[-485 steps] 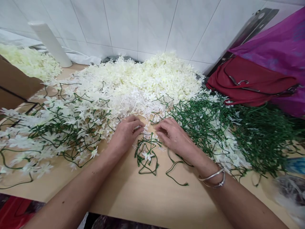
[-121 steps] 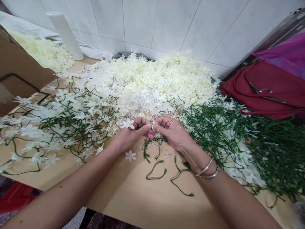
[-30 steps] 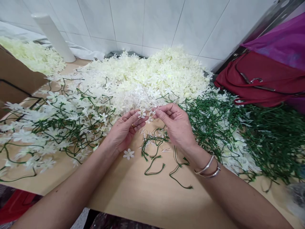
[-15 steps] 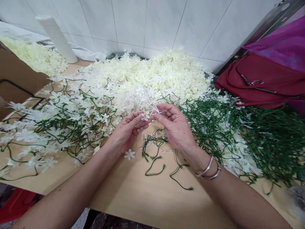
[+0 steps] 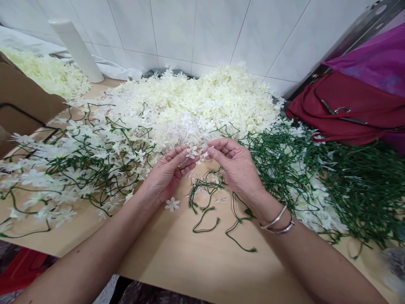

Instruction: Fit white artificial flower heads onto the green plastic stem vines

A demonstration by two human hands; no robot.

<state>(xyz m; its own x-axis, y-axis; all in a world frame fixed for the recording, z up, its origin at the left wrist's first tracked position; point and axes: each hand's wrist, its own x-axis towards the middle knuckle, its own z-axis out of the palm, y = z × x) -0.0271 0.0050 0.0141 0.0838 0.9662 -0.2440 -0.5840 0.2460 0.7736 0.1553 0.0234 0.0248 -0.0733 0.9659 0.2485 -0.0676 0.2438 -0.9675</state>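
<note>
My left hand (image 5: pixel 175 169) pinches a white artificial flower (image 5: pixel 191 151) with a pale yellow centre between thumb and fingers. Close beside it, my right hand (image 5: pixel 232 162) has thumb and forefinger closed at a second small white flower (image 5: pixel 205 155), partly hidden by the fingertips. Below the hands lie green stems (image 5: pixel 205 226), several thin white stamens (image 5: pixel 220 200) and one loose white flower (image 5: pixel 172 204) on the table. Just behind the fingertips spreads a heap of white stamens (image 5: pixel 180 131).
Cream flower heads (image 5: pixel 215 97) are piled against the tiled wall. Flowers with green stems (image 5: pixel 79 169) lie left; bundled green stems (image 5: pixel 363 190) lie right. A cardboard box (image 5: pixel 28 101), a white roll (image 5: pixel 77 52) and a red bag (image 5: pixel 351 105) flank the pile.
The spread white stamens at my right fingertips no longer show there; a small white flower now appears between the hands. The left hand's flower has shifted slightly up and left.
</note>
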